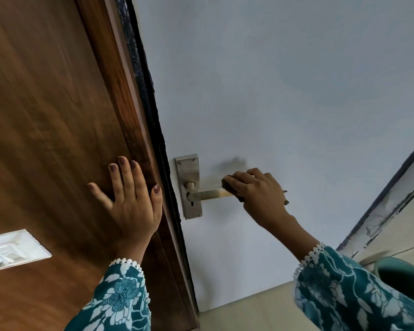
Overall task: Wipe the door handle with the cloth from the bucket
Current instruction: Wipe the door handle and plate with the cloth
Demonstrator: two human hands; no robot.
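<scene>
A steel lever door handle (209,194) on a steel backplate (189,180) is fixed to the pale blue-grey door (285,91). My right hand (258,194) is closed around the outer end of the lever, with a dark brown cloth (234,191) bunched under its fingers against the metal. Only small bits of the cloth show, at the fingertips and behind the wrist. My left hand (129,197) lies flat, fingers spread, on the brown wooden frame (46,115) left of the door edge. The green bucket (402,273) stands on the floor at lower right, partly hidden by my sleeve.
A white switch plate (12,250) is set in the wooden panel at lower left. A dark rubber strip (151,111) runs along the door's edge. Beige floor tiles (249,314) show below the door. Another frame edge (392,192) slants along the right.
</scene>
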